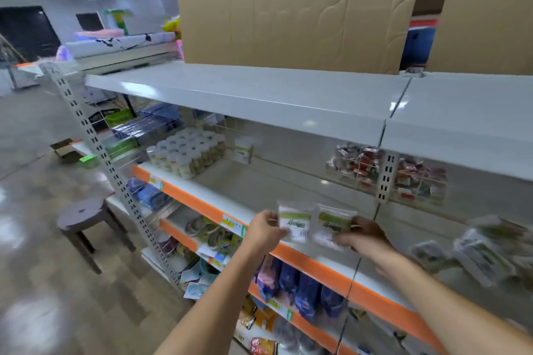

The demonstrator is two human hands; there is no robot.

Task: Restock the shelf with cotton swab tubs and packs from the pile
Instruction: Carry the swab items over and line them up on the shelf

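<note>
Head view of a shop shelf [259, 190] with an orange front edge. Left hand [264, 229] and right hand [362, 235] are raised side by side in front of the shelf, each with a clear swab pack bearing a green label. The left grip is closed on the left pack [294, 222], thumb and fingers pinching its left edge. The right grip is closed on the right pack [331, 225], fingers curled under its lower right corner. The two packs are upright, just beside each other, edges touching or nearly so, held above the front edge of the shelf. At the shelf's left end stands a block of capped tubs [187, 153], packed close in rows. A single small box [242, 150] stands near the back panel, to the right of the tubs. On the adjoining bay to the right lies a pile [484, 253] of further packs, blurred. Wire baskets of red packets [357, 164] hang on the back panel. A large cardboard sheet [288, 8] stands on the top shelf. A round stool [83, 213] stands on the floor at left.
</note>
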